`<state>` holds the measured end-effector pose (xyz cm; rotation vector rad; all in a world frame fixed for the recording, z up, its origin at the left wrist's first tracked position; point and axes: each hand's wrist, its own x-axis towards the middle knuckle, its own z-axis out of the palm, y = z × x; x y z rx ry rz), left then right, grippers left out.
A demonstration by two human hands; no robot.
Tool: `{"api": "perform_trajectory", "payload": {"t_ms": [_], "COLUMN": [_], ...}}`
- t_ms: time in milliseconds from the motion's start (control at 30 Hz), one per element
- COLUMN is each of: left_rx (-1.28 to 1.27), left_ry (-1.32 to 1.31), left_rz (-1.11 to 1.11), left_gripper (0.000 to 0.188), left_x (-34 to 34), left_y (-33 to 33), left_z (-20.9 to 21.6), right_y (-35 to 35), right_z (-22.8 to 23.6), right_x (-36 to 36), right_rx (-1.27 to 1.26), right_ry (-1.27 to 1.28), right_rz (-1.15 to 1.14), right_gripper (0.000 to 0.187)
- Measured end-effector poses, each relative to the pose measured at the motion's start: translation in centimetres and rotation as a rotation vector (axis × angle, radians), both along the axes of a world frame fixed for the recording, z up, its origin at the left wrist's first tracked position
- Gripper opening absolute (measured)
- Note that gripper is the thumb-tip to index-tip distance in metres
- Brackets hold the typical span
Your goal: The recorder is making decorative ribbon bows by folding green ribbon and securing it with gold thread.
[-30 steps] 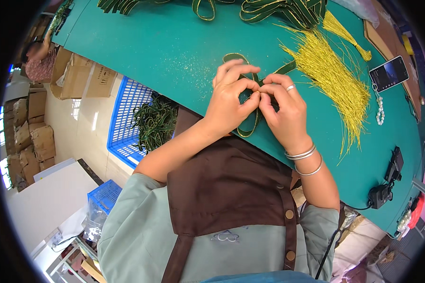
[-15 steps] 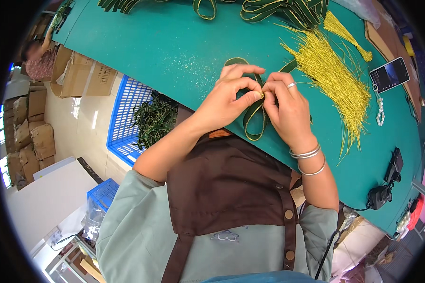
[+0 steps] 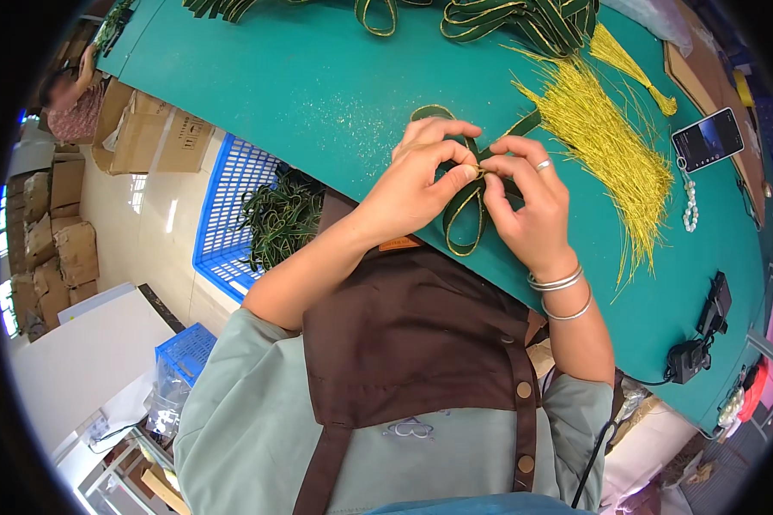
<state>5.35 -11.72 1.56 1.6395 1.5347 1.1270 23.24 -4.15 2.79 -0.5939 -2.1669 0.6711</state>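
Note:
A dark green ribbon bow (image 3: 459, 206) with gold edges is held just above the near edge of the green table (image 3: 258, 64). My left hand (image 3: 416, 184) pinches its middle between thumb and forefinger, with the other fingers curled over the upper loop. A thin gold tie (image 3: 480, 172) shows at the bow's centre. On the right side, the thumb and forefinger of my right hand (image 3: 532, 202) close on the tie, close to my left fingertips. One ribbon tail (image 3: 524, 124) reaches up and right, while a loop hangs below my hands. Part of the bow is hidden by my fingers.
Gold strands (image 3: 610, 154) lie spread to the right, beside a tied gold bundle (image 3: 631, 69). Green ribbon bows (image 3: 524, 26) pile at the far edge. A phone (image 3: 709, 139) and black adapter (image 3: 687, 360) are rightward. A blue basket (image 3: 223, 197) of ribbon bows stands left.
My right hand has opened slightly and shifted a little right, its fingers spread more around the centre. More of the gold tie shows now. My left hand keeps its pinch.

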Motion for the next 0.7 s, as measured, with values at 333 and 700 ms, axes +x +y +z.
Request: {"api": "perform_trajectory", "payload": {"t_ms": [333, 700], "left_rx": [0.043, 0.042], "left_ry": [0.265, 0.204], "left_rz": [0.062, 0.144], "left_gripper": [0.01, 0.006], "left_x": [0.6, 2.3], "left_y": [-0.5, 0.7], "left_z": [0.8, 0.9], "right_y": [0.3, 1.0], "right_z": [-0.2, -0.5], "right_x": [0.0, 0.5], "right_rx": [-0.091, -0.34], "right_ry": [-0.024, 0.137], "right_rz": [-0.061, -0.099], "right_gripper": [0.015, 0.013]}}
